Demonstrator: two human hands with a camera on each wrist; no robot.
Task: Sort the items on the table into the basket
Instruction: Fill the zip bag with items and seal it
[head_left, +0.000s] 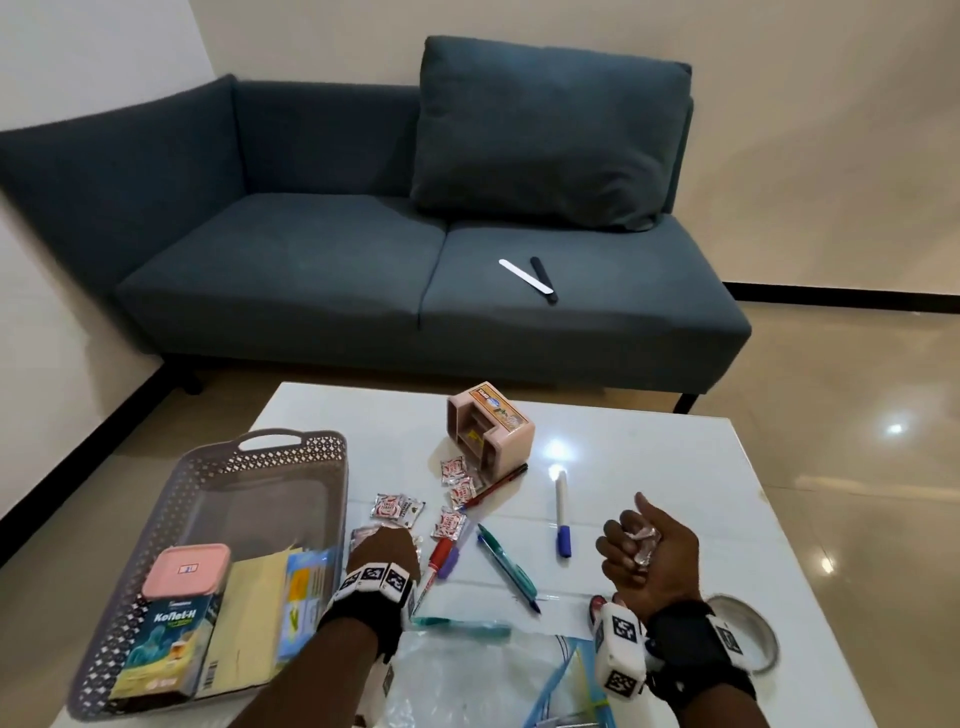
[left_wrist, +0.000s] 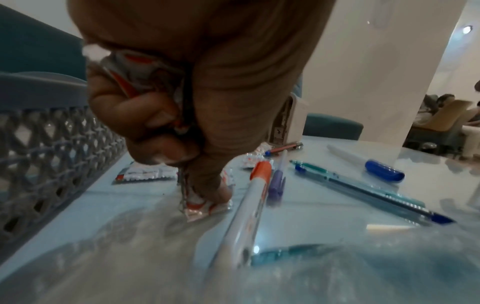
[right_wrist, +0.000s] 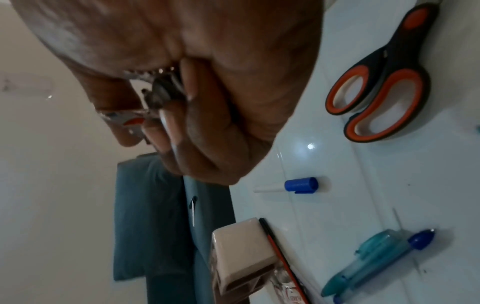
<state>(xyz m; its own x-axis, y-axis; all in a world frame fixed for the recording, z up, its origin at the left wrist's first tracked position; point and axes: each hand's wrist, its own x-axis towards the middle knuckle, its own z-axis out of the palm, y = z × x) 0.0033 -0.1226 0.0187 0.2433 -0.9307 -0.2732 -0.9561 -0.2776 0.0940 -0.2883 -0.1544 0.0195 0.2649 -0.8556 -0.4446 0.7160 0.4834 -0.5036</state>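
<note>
Glossy table (head_left: 649, 467), seemingly plastic basket (head_left: 291, 452), foil sachets (head_left: 452, 522)

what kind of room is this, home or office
Most likely a home living room: a blue sofa with a loose cushion stands behind a low white table, on a glossy tiled floor. The pens and sachets are just the clutter being sorted.
</note>
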